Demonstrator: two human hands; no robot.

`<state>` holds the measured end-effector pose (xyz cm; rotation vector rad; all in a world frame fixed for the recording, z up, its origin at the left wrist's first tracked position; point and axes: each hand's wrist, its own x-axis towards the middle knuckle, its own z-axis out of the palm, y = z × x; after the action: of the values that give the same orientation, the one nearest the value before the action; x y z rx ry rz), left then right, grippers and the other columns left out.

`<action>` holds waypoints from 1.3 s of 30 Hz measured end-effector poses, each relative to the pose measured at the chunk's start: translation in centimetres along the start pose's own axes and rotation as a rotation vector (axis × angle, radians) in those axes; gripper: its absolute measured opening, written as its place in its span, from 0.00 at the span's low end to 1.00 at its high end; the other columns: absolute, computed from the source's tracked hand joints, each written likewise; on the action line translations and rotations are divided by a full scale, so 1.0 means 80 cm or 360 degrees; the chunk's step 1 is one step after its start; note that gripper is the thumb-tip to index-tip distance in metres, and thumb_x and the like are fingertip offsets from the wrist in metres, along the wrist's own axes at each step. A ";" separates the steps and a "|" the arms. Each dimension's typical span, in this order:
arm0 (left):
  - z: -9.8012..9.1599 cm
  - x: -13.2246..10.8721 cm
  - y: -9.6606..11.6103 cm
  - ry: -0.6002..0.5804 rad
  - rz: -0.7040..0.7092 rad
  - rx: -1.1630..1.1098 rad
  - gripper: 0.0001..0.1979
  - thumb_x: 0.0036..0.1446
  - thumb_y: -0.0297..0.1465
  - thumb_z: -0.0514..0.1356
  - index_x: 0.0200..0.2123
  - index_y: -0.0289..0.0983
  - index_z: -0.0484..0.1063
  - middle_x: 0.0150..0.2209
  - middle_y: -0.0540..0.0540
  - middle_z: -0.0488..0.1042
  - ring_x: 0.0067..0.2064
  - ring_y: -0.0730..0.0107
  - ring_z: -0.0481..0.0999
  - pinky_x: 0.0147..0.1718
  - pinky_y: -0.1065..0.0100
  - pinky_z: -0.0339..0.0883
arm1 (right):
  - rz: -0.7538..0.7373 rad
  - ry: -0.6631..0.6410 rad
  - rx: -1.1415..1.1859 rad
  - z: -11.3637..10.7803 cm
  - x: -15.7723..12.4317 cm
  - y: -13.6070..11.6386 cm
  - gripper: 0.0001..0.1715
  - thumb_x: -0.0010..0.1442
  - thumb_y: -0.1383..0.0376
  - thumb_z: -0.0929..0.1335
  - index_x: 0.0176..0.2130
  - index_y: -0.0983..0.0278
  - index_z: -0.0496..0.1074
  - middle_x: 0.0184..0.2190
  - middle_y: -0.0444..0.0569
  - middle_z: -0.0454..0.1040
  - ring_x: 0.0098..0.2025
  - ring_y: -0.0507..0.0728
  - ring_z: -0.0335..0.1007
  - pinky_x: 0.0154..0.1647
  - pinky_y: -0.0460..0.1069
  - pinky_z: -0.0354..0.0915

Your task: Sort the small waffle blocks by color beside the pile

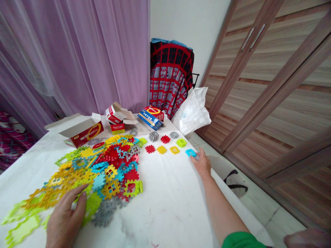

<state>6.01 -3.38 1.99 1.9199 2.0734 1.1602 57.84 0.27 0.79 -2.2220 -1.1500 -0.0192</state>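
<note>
My right hand (202, 163) is at the table's right edge, with thumb and fingers closed on a small blue notched building piece (190, 152). My left hand (67, 212) rests over the near left of a heap of interlocking plastic pieces (111, 155), thumb and forefinger apart, gripping nothing that shows. Near it are lime green pieces (92, 206) and grey pieces (105, 209). Beside the blue piece, small ones lie in loose rows: a yellow piece (174, 150), a lime green piece (181, 142), red pieces (165, 139) and grey pieces (153, 136).
Along the table's back stand an opened red carton (86, 132), a smaller red and white box (116, 117) and a blue and red box (151, 117). A white plastic bag (192, 112) sits at the far right corner. Wooden wardrobe doors (279, 79) rise on the right.
</note>
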 end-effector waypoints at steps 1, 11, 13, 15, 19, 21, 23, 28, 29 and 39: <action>0.001 0.000 -0.002 -0.0006 0.0001 0.0000 0.20 0.54 0.46 0.53 0.42 0.42 0.76 0.42 0.45 0.78 0.32 0.65 0.77 0.28 0.66 0.70 | -0.0006 -0.0001 -0.0010 0.000 0.000 0.000 0.41 0.53 0.56 0.67 0.63 0.64 0.58 0.50 0.54 0.75 0.52 0.66 0.69 0.52 0.57 0.63; -0.002 -0.001 0.004 0.0052 0.0058 -0.0005 0.16 0.56 0.44 0.53 0.40 0.43 0.76 0.39 0.50 0.78 0.35 0.65 0.77 0.31 0.66 0.72 | 0.0024 -0.0024 -0.0221 -0.001 -0.005 -0.004 0.42 0.54 0.54 0.68 0.63 0.64 0.58 0.52 0.55 0.74 0.55 0.67 0.67 0.54 0.58 0.61; -0.003 0.000 0.005 0.0057 0.0062 0.0000 0.16 0.56 0.43 0.53 0.40 0.44 0.75 0.38 0.51 0.77 0.35 0.65 0.77 0.30 0.67 0.72 | 0.0032 -0.0051 -0.0246 -0.001 -0.004 -0.004 0.41 0.55 0.54 0.67 0.63 0.64 0.59 0.52 0.54 0.74 0.55 0.66 0.67 0.53 0.59 0.61; -0.003 0.000 0.004 0.0053 0.0064 0.0008 0.16 0.56 0.44 0.54 0.40 0.43 0.76 0.38 0.51 0.77 0.34 0.65 0.77 0.29 0.67 0.71 | 0.0037 -0.0082 -0.0247 -0.001 -0.002 -0.001 0.40 0.56 0.54 0.67 0.63 0.63 0.59 0.52 0.54 0.75 0.55 0.66 0.67 0.53 0.58 0.61; -0.001 0.000 0.002 0.0034 0.0052 0.0030 0.18 0.56 0.45 0.52 0.40 0.42 0.76 0.39 0.48 0.78 0.35 0.63 0.78 0.32 0.64 0.72 | -0.0017 -0.0109 -0.0192 0.002 0.007 0.007 0.39 0.55 0.55 0.67 0.63 0.64 0.60 0.51 0.53 0.75 0.54 0.65 0.68 0.53 0.58 0.62; 0.000 0.000 0.002 0.0029 0.0046 0.0030 0.18 0.56 0.45 0.52 0.40 0.43 0.76 0.39 0.47 0.78 0.36 0.61 0.78 0.33 0.63 0.73 | -0.0059 -0.0115 -0.0144 0.004 0.012 0.012 0.39 0.55 0.56 0.68 0.62 0.64 0.60 0.51 0.53 0.76 0.54 0.65 0.69 0.53 0.58 0.63; 0.000 -0.001 0.002 0.0029 0.0054 0.0023 0.18 0.56 0.45 0.52 0.40 0.43 0.76 0.39 0.46 0.78 0.36 0.61 0.78 0.33 0.63 0.73 | -0.0098 -0.0141 -0.0094 0.005 0.018 0.016 0.39 0.54 0.57 0.68 0.62 0.63 0.60 0.51 0.52 0.76 0.53 0.65 0.70 0.54 0.57 0.63; 0.001 0.000 -0.003 0.0037 0.0080 0.0034 0.19 0.56 0.46 0.52 0.40 0.43 0.76 0.39 0.45 0.78 0.36 0.61 0.78 0.36 0.61 0.73 | -0.0143 -0.0174 -0.0030 0.009 0.024 0.025 0.38 0.53 0.56 0.68 0.61 0.63 0.61 0.51 0.52 0.76 0.53 0.64 0.70 0.54 0.57 0.63; 0.001 0.000 -0.004 0.0040 0.0080 0.0037 0.19 0.56 0.46 0.52 0.40 0.43 0.76 0.39 0.45 0.78 0.36 0.61 0.78 0.36 0.61 0.73 | -0.0148 -0.0169 -0.0022 0.010 0.024 0.026 0.38 0.53 0.56 0.68 0.61 0.63 0.61 0.51 0.52 0.76 0.53 0.64 0.70 0.54 0.56 0.63; -0.002 0.001 0.005 0.0004 0.0068 0.0038 0.20 0.56 0.47 0.51 0.40 0.42 0.75 0.40 0.44 0.79 0.37 0.60 0.78 0.36 0.61 0.73 | -0.0102 -0.0149 0.0031 0.008 0.022 0.024 0.41 0.52 0.56 0.69 0.62 0.62 0.61 0.53 0.50 0.76 0.53 0.63 0.70 0.55 0.56 0.63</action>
<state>6.21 -3.44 2.36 1.9839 2.0666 1.1516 60.17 1.09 -0.21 -2.1884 -1.2668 0.0700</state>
